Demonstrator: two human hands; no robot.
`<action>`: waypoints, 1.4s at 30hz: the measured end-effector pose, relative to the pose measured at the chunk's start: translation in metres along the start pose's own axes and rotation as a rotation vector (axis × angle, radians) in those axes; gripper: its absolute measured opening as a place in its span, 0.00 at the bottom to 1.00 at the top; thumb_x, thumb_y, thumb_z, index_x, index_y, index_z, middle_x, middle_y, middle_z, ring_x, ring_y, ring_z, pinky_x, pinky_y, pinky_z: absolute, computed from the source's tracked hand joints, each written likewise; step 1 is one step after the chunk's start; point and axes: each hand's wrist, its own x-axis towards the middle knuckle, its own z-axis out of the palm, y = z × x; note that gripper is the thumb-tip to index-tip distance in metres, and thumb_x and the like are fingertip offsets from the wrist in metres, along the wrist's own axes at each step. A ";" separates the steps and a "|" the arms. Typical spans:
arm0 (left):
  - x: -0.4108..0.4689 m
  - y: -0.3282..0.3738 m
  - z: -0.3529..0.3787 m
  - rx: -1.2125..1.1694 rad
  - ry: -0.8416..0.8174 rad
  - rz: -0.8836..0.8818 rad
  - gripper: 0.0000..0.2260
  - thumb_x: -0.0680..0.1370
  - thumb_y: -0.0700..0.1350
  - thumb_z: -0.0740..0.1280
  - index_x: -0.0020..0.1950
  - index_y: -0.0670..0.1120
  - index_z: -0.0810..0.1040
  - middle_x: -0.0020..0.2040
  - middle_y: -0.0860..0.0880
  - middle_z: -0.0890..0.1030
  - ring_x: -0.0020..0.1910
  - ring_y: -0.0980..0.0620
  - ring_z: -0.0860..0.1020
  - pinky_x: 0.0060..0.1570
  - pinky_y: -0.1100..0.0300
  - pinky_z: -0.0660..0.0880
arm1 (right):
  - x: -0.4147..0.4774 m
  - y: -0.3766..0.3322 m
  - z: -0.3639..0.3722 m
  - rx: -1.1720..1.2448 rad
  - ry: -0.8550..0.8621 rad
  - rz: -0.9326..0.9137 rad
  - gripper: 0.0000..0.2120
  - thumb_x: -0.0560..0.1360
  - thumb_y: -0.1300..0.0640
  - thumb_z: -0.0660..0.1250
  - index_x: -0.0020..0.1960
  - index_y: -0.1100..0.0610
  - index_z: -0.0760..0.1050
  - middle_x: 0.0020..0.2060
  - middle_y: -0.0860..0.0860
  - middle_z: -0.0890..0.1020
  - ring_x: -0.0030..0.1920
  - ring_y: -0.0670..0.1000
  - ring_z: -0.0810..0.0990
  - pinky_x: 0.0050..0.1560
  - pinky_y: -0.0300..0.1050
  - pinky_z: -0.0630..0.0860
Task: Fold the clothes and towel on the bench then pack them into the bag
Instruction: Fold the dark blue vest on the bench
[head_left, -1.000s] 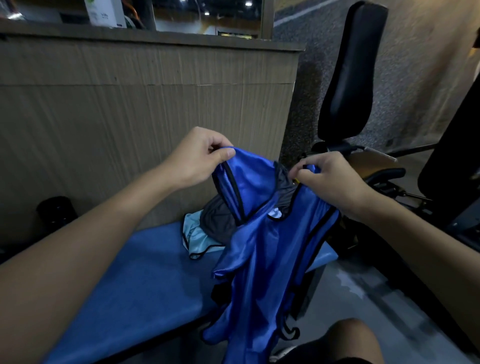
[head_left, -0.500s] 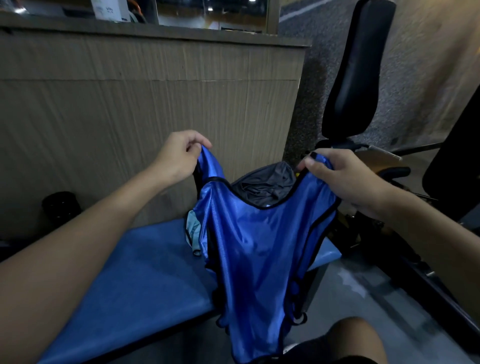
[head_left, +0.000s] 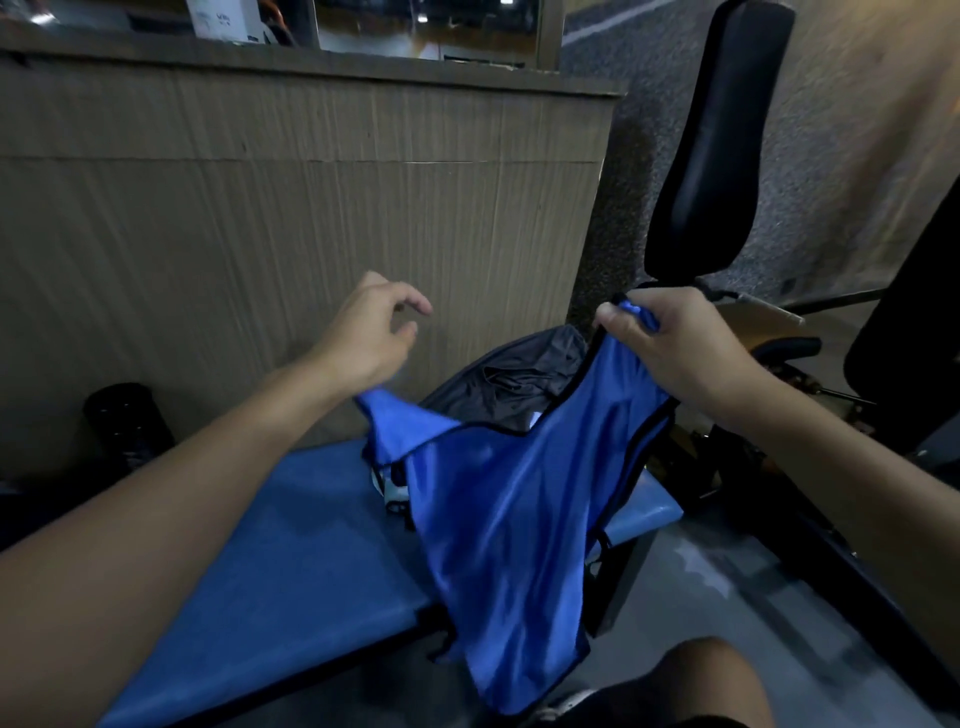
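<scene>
One vest, one dark garment behind it. Right grip pinches vest strap; left grip has let go, now loose, empty.

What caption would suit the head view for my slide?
Right hand holds a blue vest by one strap above the blue bench; left hand empty.

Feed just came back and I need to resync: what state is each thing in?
Left hand: fingers loosely curled, holds nothing.
Right hand: pinches one vest strap.
Vest: unfolded, hangs from the right hand, other strap drooping, draped over the bench edge.
Dark garment: crumpled on the bench.
</scene>
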 end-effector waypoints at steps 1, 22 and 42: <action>-0.002 0.010 0.000 -0.062 -0.033 0.023 0.08 0.77 0.35 0.69 0.55 0.43 0.81 0.53 0.44 0.74 0.51 0.51 0.75 0.58 0.62 0.71 | 0.000 -0.003 0.004 0.024 -0.018 0.017 0.21 0.80 0.51 0.64 0.33 0.58 0.63 0.26 0.48 0.62 0.25 0.43 0.60 0.25 0.37 0.58; -0.035 0.080 0.016 -0.090 -0.104 0.236 0.07 0.75 0.46 0.72 0.51 0.46 0.82 0.50 0.52 0.79 0.49 0.54 0.78 0.51 0.55 0.77 | 0.017 -0.042 0.051 1.112 -0.016 0.637 0.07 0.77 0.71 0.62 0.39 0.67 0.73 0.38 0.60 0.74 0.38 0.58 0.78 0.42 0.52 0.79; -0.026 0.063 -0.033 -0.323 -0.156 0.129 0.02 0.77 0.37 0.71 0.48 0.43 0.81 0.44 0.42 0.84 0.42 0.49 0.82 0.49 0.51 0.79 | -0.001 -0.049 0.056 1.088 -0.352 0.257 0.07 0.71 0.56 0.70 0.42 0.60 0.74 0.44 0.59 0.80 0.46 0.55 0.79 0.53 0.51 0.78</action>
